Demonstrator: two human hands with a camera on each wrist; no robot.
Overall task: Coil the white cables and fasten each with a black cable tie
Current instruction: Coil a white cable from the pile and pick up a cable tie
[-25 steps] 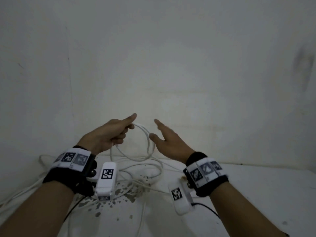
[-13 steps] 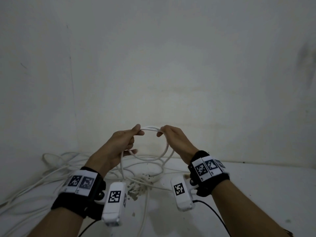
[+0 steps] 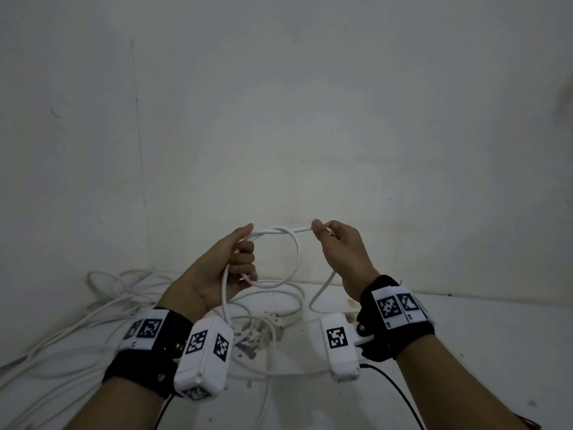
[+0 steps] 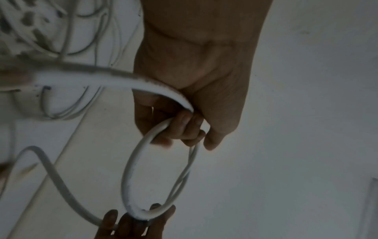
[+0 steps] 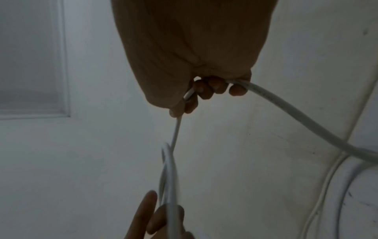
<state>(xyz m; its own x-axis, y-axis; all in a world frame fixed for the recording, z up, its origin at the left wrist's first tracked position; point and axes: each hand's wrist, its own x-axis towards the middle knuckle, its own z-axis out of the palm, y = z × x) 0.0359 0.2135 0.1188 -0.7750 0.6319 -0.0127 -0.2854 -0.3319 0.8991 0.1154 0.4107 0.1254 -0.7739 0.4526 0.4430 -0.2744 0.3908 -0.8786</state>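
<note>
L hand (image 3: 228, 268) grips the white cable (image 3: 296, 252) loops above the desk (image 3: 483, 342), R hand (image 3: 339, 252) pinching the next stretch. Risk: loops look springy, may pop loose w/ slack grip; trailing cable could snag the pile (image 3: 102, 305).

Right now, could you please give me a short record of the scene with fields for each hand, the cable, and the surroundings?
left hand: left hand grips the gathered loops of the thin white cable, fingers curled round them
right hand: right hand pinches the next stretch of the same cable near the top of the loop
cable state: one hanging loop between the hands, tail running down to the floor
loose cables: tangled white cable pile on the white floor
cable tie: none visible
backdrop: plain white wall
</note>
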